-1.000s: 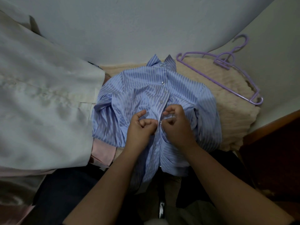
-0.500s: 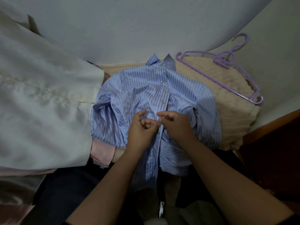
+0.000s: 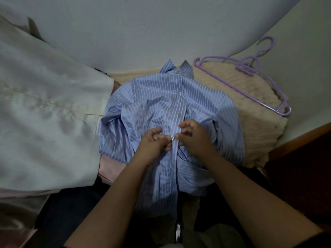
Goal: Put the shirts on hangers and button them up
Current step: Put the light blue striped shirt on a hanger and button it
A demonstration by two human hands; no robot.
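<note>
Pinching blue striped shirt (image 3: pixel 152 108) placket w/ curled fingers, left hand (image 3: pixel 154 142) & right hand (image 3: pixel 195 138), at button (image 3: pixel 172 138).

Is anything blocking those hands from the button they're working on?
Nothing visible does. The left hand and right hand both pinch the blue striped shirt at its front placket, with the button showing right between their fingertips.
</note>
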